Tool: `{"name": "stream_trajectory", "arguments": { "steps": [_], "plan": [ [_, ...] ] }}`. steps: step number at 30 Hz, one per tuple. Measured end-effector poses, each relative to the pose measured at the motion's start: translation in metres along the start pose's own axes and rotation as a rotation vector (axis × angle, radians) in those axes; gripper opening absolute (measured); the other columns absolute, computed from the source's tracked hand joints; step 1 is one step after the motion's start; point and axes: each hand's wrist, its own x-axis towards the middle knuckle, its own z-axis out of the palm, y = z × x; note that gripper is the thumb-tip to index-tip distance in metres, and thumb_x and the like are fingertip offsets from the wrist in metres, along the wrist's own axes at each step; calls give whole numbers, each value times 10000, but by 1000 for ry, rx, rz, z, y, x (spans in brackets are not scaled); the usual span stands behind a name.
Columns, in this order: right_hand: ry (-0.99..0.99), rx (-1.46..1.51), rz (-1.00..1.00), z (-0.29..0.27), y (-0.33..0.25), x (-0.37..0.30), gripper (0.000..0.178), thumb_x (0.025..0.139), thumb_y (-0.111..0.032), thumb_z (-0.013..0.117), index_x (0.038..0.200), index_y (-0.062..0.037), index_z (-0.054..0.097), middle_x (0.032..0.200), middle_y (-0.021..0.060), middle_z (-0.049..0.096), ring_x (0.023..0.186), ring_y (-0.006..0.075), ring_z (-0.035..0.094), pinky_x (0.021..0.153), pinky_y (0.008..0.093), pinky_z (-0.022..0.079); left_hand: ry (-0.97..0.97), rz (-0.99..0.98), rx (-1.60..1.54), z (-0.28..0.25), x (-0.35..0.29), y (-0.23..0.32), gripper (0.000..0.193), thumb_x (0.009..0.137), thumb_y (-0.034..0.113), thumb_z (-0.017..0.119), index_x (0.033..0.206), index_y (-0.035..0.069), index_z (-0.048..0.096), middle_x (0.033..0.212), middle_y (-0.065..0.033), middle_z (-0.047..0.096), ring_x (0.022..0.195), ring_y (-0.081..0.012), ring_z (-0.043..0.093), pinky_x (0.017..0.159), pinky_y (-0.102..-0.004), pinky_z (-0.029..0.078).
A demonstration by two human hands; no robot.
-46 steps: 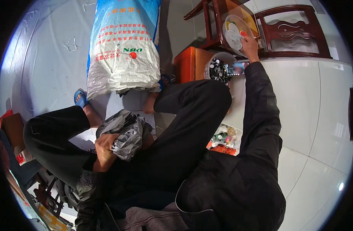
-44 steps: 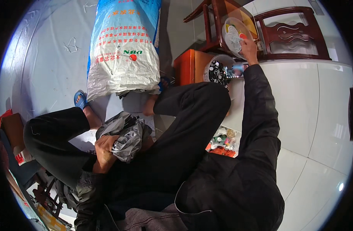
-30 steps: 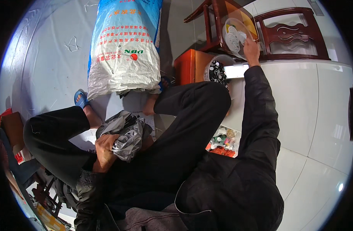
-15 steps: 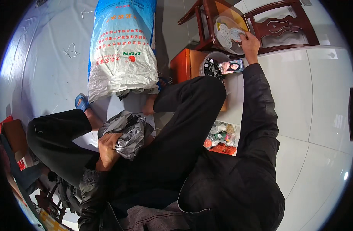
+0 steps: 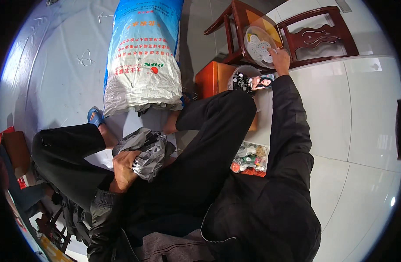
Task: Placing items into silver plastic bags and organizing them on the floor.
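My left hand (image 5: pixel 125 168) is closed around a crumpled bundle of thin grey cloth or plastic (image 5: pixel 150 159), which lies between my legs; dark parts show in its folds. With my right arm stretched far out, my right hand (image 5: pixel 280 60) is at a clear round tub (image 5: pixel 254 29) on a wooden chair. Its fingers pinch the edge of a white round disc (image 5: pixel 258 47) with cut-out patterns. Several such discs overlap in the tub. Exactly how many the fingers hold is hidden.
A large blue and white woven sack (image 5: pixel 143 83) lies ahead, grey material at its mouth. Beside my right knee stand an orange-brown box (image 5: pixel 209 81), a tub of small black and white pieces (image 5: pixel 241 81) and a lit phone (image 5: pixel 261 82). The dark red chair (image 5: pixel 292 30) is behind.
My right hand has shifted slightly left and down, further over the discs in the tub. My left hand stays on the grey bundle. The whole view has shifted slightly.
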Motion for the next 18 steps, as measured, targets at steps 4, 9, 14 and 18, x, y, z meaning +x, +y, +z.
{"name": "stream_trajectory", "arguments": {
  "steps": [4,9,14,18],
  "plan": [
    [-3,-68,103,10,8,7,611,912,-572,607,960,25,728,914,247,708,960,396,698,855,463,536,4,-1,-2,2,0,-2,300,690,156,791,941,35,680,805,-155,695,752,-381,678,685,-440,529],
    [-93,4,107,2,8,7,623,911,-596,593,964,7,740,1000,256,709,996,403,691,871,479,530,-6,-13,16,3,1,-2,296,692,155,789,939,33,680,799,-154,695,749,-379,678,687,-437,530],
    [-100,-200,88,-7,-5,2,609,920,-603,588,959,-16,749,985,245,721,1000,414,691,886,501,528,-25,-20,5,1,4,2,287,695,152,791,932,34,680,792,-149,694,740,-375,679,682,-434,528],
    [12,-226,109,-4,1,5,568,935,-550,592,948,-1,739,917,233,731,879,390,720,814,507,552,-15,-7,13,2,3,1,280,698,151,793,928,36,681,786,-146,693,730,-371,679,670,-431,524]
  ]
}}
